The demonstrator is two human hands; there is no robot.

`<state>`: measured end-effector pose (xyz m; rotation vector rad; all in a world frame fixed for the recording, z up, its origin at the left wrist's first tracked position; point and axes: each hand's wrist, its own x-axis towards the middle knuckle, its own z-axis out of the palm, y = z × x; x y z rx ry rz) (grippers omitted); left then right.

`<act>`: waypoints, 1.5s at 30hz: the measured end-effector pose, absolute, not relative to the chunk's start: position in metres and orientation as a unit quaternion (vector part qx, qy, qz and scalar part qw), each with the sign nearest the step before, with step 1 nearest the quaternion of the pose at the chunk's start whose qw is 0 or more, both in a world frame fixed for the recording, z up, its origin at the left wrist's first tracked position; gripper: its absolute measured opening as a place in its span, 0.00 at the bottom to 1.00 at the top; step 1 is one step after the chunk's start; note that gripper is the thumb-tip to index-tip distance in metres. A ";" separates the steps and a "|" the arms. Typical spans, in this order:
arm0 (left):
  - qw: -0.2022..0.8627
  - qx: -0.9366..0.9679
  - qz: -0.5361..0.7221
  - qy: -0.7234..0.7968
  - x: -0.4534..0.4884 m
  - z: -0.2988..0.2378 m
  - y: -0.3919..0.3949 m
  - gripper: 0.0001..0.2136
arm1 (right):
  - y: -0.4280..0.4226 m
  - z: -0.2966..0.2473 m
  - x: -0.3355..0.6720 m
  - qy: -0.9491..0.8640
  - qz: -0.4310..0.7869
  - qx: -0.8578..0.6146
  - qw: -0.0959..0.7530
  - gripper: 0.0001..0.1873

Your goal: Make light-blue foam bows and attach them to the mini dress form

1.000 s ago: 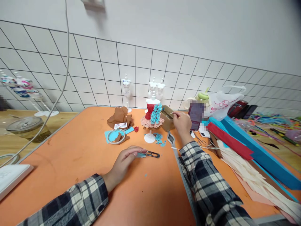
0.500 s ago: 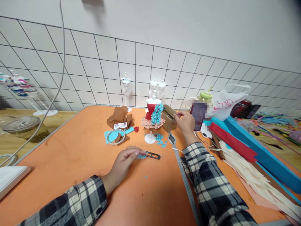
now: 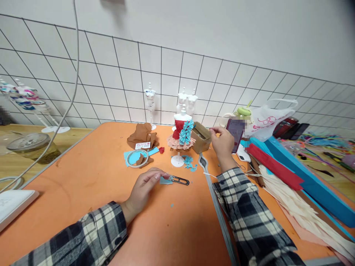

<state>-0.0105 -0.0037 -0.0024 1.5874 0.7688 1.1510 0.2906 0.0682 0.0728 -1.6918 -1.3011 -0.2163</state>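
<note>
Head view: left hand (image 3: pixel 142 184) at black snips (image 3: pixel 179 180), centre worktop (image 3: pixel 111 229), grip unclear; right hand (image 3: pixel 224 143) pinched, contents indiscernible, just right of brown box (image 3: pixel 202 146). Hazards: fingertips possibly nicked, should snips snap; dress form (image 3: pixel 179 131) toppled by leftward knock.

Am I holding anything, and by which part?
The left hand is at the left end of the black snips, grip unclear; the right hand looks pinched, anything held unseen.
</note>
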 end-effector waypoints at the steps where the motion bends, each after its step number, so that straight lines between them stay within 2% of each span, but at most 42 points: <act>1: 0.499 0.648 0.481 0.316 -0.010 -0.003 -0.003 0.15 | 0.063 0.071 0.286 -0.524 -0.096 -0.685 0.497 0.15; 5: 0.501 0.647 0.461 0.345 -0.010 -0.002 -0.002 0.13 | 0.022 0.043 0.253 -0.526 -0.103 -0.596 0.598 0.17; 8: 0.501 0.668 0.431 0.341 -0.010 0.001 -0.004 0.12 | -0.017 0.023 0.222 -0.695 -0.019 -0.481 0.534 0.11; 12: 0.498 0.703 0.396 0.319 -0.010 0.006 -0.008 0.13 | -0.045 0.021 0.196 -0.785 0.142 -0.405 0.447 0.18; 17: 0.489 0.725 0.376 0.306 -0.009 0.010 -0.011 0.14 | -0.042 0.017 0.192 -0.739 0.267 -0.437 0.437 0.15; 22: 0.477 0.746 0.356 0.298 -0.008 0.013 -0.011 0.15 | -0.043 0.011 0.188 -0.697 0.354 -0.425 0.457 0.16; 26: 0.452 0.768 0.345 0.296 -0.008 0.013 -0.010 0.15 | -0.046 0.015 0.186 -0.705 0.344 -0.410 0.464 0.10; 31: 0.391 0.801 0.326 0.315 -0.008 0.011 -0.010 0.13 | -0.042 0.016 0.192 -0.748 0.257 -0.427 0.439 0.05; 37: 0.225 0.858 0.328 0.325 -0.006 0.007 -0.009 0.09 | -0.041 0.014 0.197 -0.797 0.164 -0.431 0.391 0.06; 41: 0.107 0.891 0.290 0.332 -0.006 0.006 -0.010 0.11 | -0.042 0.013 0.196 -0.763 0.184 -0.496 0.371 0.04; 45: 0.081 0.890 0.267 0.362 -0.005 0.007 -0.012 0.13 | -0.039 0.011 0.195 -0.730 0.225 -0.525 0.376 0.04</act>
